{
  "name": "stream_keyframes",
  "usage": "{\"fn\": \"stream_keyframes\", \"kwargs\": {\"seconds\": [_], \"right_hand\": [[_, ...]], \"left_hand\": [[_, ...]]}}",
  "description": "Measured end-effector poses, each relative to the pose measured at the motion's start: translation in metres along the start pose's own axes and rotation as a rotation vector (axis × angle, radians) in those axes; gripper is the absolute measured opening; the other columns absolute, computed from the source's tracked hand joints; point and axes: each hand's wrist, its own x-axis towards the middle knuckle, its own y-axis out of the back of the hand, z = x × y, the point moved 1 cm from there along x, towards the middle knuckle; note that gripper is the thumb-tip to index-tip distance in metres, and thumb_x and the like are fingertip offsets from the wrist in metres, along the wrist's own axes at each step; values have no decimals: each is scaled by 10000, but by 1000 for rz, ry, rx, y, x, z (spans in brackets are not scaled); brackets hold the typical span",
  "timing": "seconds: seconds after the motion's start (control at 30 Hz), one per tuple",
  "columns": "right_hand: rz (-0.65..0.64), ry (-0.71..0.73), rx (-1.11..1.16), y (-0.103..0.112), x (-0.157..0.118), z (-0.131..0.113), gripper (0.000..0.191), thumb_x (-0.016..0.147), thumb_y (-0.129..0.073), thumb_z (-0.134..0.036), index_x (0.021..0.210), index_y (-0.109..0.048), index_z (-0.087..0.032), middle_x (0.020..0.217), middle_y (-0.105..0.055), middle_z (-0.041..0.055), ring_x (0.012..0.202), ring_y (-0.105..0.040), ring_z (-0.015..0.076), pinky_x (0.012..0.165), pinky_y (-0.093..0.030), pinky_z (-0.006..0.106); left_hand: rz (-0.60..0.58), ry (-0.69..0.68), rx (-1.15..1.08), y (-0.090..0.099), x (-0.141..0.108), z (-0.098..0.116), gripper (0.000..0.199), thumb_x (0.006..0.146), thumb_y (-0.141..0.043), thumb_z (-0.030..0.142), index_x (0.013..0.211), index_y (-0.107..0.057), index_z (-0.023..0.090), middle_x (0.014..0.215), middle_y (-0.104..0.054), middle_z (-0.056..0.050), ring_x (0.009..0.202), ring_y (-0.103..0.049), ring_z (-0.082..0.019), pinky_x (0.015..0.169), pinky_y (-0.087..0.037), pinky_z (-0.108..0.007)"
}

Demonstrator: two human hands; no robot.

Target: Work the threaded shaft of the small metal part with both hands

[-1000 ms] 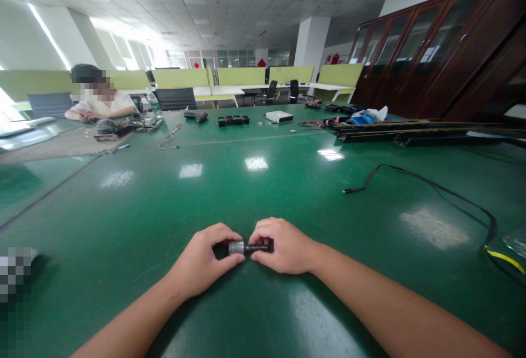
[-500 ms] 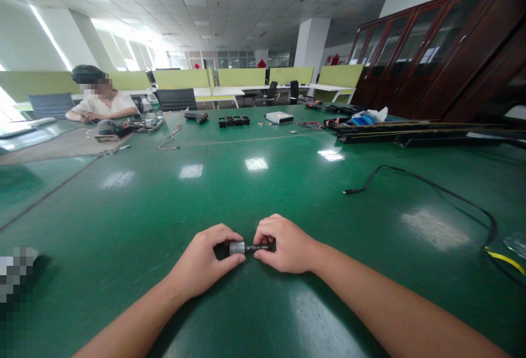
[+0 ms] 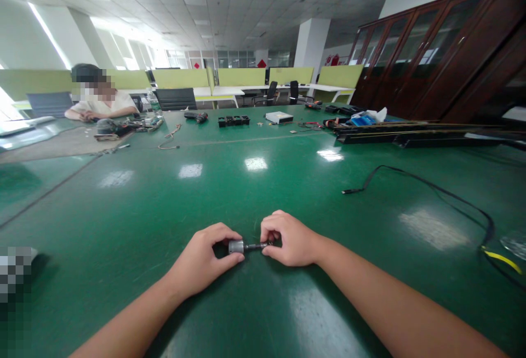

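Observation:
A short grey metal cylinder with a thin dark shaft lies sideways, low over or on the green table. My left hand holds the cylinder between thumb and forefinger. To its right, my right hand pinches the shaft's far end with thumb and fingertips. A few dark ridges show by those fingertips; whether they belong to the shaft or to a separate piece, I cannot tell.
A black flat cable curves across the green table at right. Dark rails, a white box, a black slotted part and a power drill lie farther back. Another person sits at far left.
My right hand has shifted slightly right and away from me along the shaft, baring more smooth shaft beside the cylinder. My left hand has stayed nearly still on the cylinder.

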Motion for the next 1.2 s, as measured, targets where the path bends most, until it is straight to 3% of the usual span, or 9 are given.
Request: {"fn": "stream_keyframes", "kwargs": {"seconds": [0.27, 0.63, 0.8, 0.93, 1.2], "right_hand": [[-15, -37, 15, 7, -2, 10, 125, 627, -733, -121, 667, -623, -167, 622, -561, -36, 609, -507, 119, 606, -378, 237], [10, -11, 48, -3, 1, 0, 83, 680, -758, -178, 736, -696, -175, 669, -618, -14, 645, -560, 133, 702, -438, 277], [50, 24, 167, -12, 1, -9, 352, 678, -723, -106, 1019, -698, -192, 831, -662, 14, 756, -604, 148, 739, -478, 266], [73, -5, 248, -14, 0, -7, 444, 676, -674, -56, 1097, -661, -195, 863, -671, 9, 760, -613, 141, 771, -492, 272], [57, 13, 50, -13, 2, -9, 236, 712, -737, -199, 943, -694, -187, 820, -644, 15, 783, -594, 164, 768, -431, 307]], "left_hand": [[2, -5, 4, 0, -2, -1, 174, 797, -715, 265, 967, -708, 227, 917, -697, -17, 850, -637, -185, 790, -488, -300], [10, -1, 0, 0, -1, -2, 176, 796, -708, 283, 961, -711, 223, 909, -698, -23, 841, -633, -187, 780, -491, -300], [5, 2, -4, 0, -1, -1, 158, 787, -716, 251, 942, -714, 221, 899, -695, -19, 840, -632, -185, 781, -484, -293], [19, 2, 5, -1, -1, -2, 178, 787, -715, 273, 956, -709, 219, 904, -694, -24, 841, -631, -189, 777, -486, -296], [5, -24, -5, -1, -1, -4, 203, 775, -728, 279, 969, -702, 225, 921, -691, -24, 856, -634, -192, 786, -491, -297]]}}
